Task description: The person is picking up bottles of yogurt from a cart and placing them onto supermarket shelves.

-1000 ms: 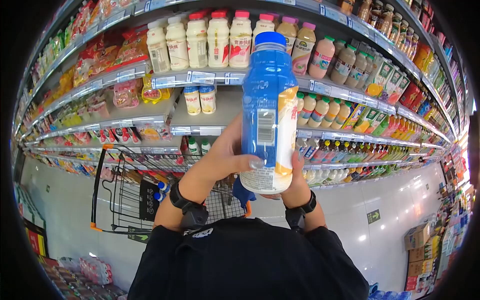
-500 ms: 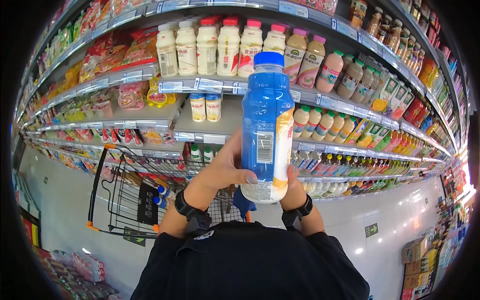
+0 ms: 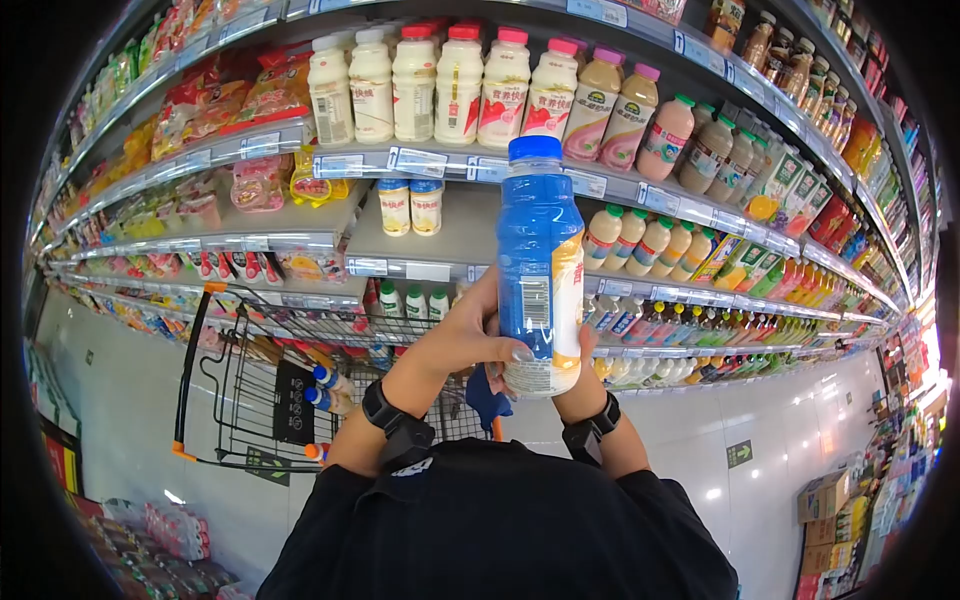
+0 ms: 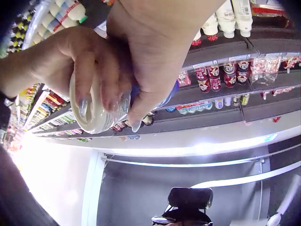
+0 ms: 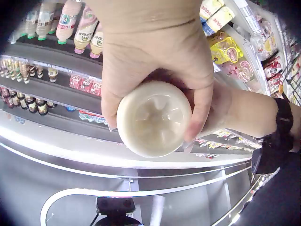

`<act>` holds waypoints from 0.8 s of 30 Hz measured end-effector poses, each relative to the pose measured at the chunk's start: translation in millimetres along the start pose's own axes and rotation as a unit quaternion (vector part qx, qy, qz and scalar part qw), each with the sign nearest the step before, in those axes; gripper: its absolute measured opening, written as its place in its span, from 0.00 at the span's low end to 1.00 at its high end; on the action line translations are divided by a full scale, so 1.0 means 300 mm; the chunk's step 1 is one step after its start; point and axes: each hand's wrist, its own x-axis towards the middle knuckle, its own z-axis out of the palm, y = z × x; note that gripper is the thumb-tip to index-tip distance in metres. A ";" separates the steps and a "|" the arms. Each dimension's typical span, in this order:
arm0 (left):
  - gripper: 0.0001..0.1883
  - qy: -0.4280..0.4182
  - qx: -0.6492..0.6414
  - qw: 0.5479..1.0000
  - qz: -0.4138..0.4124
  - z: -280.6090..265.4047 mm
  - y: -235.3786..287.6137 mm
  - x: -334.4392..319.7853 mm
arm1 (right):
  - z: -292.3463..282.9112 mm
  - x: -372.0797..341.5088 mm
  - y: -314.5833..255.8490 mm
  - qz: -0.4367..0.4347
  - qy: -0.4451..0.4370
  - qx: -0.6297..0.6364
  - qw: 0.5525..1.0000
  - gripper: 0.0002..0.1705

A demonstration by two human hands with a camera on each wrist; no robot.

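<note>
A large blue plastic bottle with a blue cap, a barcode and a white-and-yellow label side stands nearly upright before my chest. My left hand grips its lower left side, the thumb across the front below the barcode. From the right, my right hand holds the lower end, mostly hidden behind the bottle. In the right wrist view the pale ribbed bottle base faces the camera, with the right hand's fingers curled round it. Both hands overlap at the base in the left wrist view.
Shelves of drinks curve across the front; white bottles with red and pink caps line one shelf. Two small blue-capped bottles stand on the shelf below. A wire shopping cart at the left holds blue-capped bottles. Cartons are stacked at the right.
The bottle has come down in the head view and looks smaller, both hands keeping hold of it. An orange cap now shows at the cart's near edge.
</note>
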 end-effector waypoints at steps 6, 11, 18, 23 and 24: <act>0.39 0.076 0.003 0.997 -0.008 -0.069 -0.076 0.013 | -0.017 -0.027 -0.042 0.006 0.186 -0.253 0.949 0.46; 0.35 0.073 0.024 0.996 0.052 -0.112 -0.102 0.040 | 0.008 0.000 -0.079 0.041 0.183 -0.690 0.699 0.40; 0.29 0.275 0.160 0.948 -0.005 -0.224 -0.102 0.011 | -0.079 0.088 0.075 0.132 0.308 -0.734 0.591 0.38; 0.35 0.197 0.294 0.935 -0.009 -0.304 -0.123 -0.093 | -0.195 0.108 0.172 0.046 0.204 -0.700 0.683 0.33; 0.36 0.177 0.318 0.931 -0.008 -0.324 -0.117 -0.102 | -0.218 0.114 0.176 0.042 0.179 -0.722 0.667 0.32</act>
